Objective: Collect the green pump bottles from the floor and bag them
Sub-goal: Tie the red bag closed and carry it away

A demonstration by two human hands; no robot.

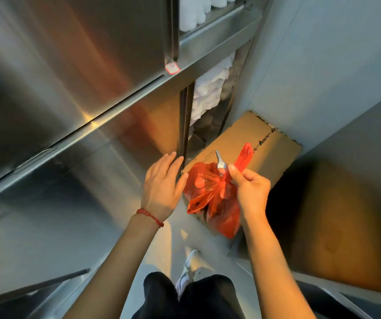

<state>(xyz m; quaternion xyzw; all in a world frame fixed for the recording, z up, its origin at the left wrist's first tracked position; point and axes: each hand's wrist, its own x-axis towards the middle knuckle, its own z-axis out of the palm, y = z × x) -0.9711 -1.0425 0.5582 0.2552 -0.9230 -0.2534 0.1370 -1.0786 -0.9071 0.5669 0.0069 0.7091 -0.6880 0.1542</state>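
Note:
A red plastic bag hangs full from my right hand, which pinches its gathered top and one handle strip. A grey pump nozzle pokes out of the bag's mouth; the bottles themselves are hidden inside the red film. My left hand is flat and empty, fingers apart, resting against the edge of the steel cabinet door just left of the bag. No green bottle is visible on the floor.
A stainless steel cabinet fills the left side, with stacked white towels on its open shelves. A flattened cardboard sheet lies on the floor behind the bag. A brown box or cabinet stands at right. My white shoe is below.

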